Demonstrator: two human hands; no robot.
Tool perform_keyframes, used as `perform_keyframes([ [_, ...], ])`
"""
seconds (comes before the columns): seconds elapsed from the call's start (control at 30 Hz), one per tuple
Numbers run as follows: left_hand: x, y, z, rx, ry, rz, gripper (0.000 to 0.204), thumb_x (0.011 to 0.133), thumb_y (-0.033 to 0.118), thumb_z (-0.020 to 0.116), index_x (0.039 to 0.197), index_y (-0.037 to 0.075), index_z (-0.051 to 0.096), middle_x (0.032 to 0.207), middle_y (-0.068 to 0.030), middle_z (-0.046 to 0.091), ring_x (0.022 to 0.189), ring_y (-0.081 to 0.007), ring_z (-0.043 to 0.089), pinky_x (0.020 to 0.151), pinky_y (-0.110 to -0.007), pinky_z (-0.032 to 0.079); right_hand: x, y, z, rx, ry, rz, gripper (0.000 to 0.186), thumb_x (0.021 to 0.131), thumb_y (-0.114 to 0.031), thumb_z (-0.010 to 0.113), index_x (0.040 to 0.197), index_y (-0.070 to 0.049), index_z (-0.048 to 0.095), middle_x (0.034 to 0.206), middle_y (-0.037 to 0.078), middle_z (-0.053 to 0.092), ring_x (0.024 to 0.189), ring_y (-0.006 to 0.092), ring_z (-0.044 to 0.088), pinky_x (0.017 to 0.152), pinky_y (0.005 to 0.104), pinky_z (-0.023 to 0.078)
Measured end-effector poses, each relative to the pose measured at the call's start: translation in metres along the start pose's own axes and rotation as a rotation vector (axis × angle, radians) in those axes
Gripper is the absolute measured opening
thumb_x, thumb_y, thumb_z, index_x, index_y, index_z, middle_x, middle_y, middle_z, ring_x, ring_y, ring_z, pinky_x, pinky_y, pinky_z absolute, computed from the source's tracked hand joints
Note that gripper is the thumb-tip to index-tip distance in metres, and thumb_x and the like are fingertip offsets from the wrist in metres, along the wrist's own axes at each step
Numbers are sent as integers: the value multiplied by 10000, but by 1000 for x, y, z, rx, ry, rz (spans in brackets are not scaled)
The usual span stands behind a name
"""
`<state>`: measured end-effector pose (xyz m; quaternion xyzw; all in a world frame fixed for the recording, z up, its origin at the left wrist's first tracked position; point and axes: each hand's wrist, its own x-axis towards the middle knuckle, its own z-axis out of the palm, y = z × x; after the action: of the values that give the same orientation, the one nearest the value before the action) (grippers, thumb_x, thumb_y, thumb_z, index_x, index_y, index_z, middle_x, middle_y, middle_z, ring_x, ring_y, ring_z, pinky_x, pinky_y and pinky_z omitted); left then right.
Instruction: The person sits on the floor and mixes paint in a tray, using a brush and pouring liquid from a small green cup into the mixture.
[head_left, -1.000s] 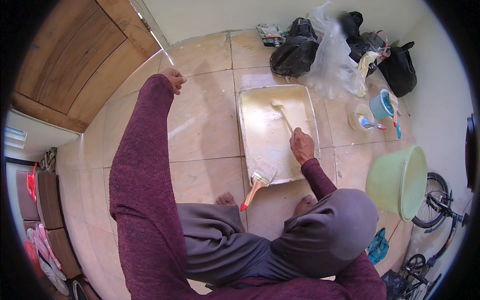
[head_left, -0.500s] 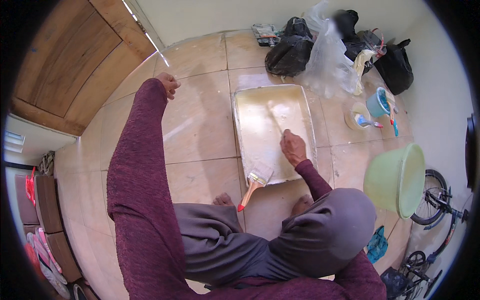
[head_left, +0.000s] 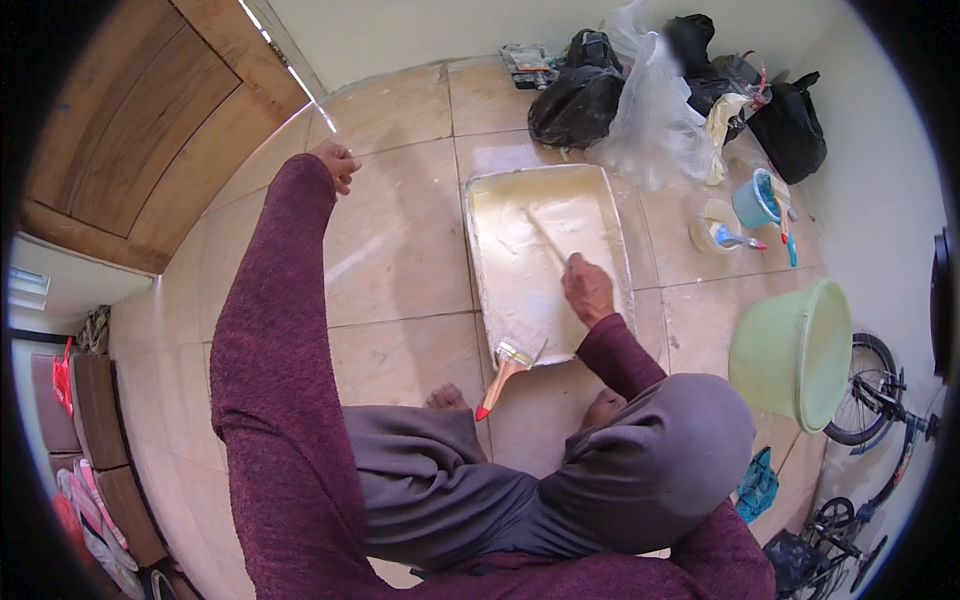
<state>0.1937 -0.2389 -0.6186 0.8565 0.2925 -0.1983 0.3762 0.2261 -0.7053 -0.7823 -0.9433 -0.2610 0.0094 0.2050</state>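
A rectangular tray [head_left: 480, 260] of creamy white liquid lies on the floor in front of me. My right hand [head_left: 588, 285] grips a pale stick [head_left: 543, 231], whose far end is in the liquid. A wide brush with a wooden, red-tipped handle [head_left: 502, 380] rests across the tray's near edge. My left hand [head_left: 337, 166] hangs beyond my bent arm, left of the tray, with loosely bent fingers apart and nothing visible in them. My bare feet are near the tray's lower side.
A green tub [head_left: 760, 355], small buckets with brushes [head_left: 750, 205] and a bicycle [head_left: 865, 385] are to my right. Black bags [head_left: 570, 105] and clear plastic bags [head_left: 645, 120] lie by the back wall. A wooden door [head_left: 130, 130] and stacked brown cushions [head_left: 115, 470] are at left.
My right hand has shifted left with the stick, whose far end has moved through the liquid. My left hand appears slightly further left, as the whole view has shifted a little.
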Motion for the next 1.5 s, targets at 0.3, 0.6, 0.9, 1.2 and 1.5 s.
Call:
perform_keyframes([
  [0.3, 1, -4, -3, 10, -20, -18, 345, 878, 348, 605, 1053, 56, 553, 897, -73, 591, 776, -188, 633, 637, -372, 528, -4, -5, -1, 13, 36, -95, 125, 842, -123, 482, 800, -10, 511, 653, 220, 596, 643, 402, 615, 589, 486, 487],
  [0.6, 1, -2, -4, 2, -9, -24, 377, 871, 359, 614, 1066, 43, 545, 897, -78, 590, 754, -190, 632, 624, -371, 529, -1, 0, -4, 71, 71, -134, 115, 837, -123, 488, 803, -17, 512, 639, 227, 585, 633, 414, 604, 588, 498, 475],
  [0.9, 4, 3, -3, 19, -6, -2, 383, 872, 348, 608, 1087, 39, 539, 908, -85, 588, 770, -202, 632, 624, -374, 534, 7, 21, -10, -33, 81, 30, 125, 854, -120, 474, 811, -15, 528, 651, 219, 605, 633, 406, 618, 582, 491, 492],
  [1.2, 8, 7, 0, -17, 16, -11, 353, 878, 338, 604, 1075, 51, 544, 896, -78, 584, 757, -202, 630, 622, -379, 532, 6, 20, -8, -23, 66, 60, 131, 847, -126, 471, 793, -13, 511, 672, 218, 604, 640, 401, 614, 592, 495, 484],
  [1.5, 6, 8, 1, 6, 12, -4, 342, 879, 337, 606, 1055, 52, 540, 882, -78, 582, 729, -193, 632, 608, -370, 530, 3, 12, -2, 5, 91, 22, 99, 830, -111, 496, 800, -18, 514, 647, 211, 600, 629, 398, 615, 566, 484, 483],
])
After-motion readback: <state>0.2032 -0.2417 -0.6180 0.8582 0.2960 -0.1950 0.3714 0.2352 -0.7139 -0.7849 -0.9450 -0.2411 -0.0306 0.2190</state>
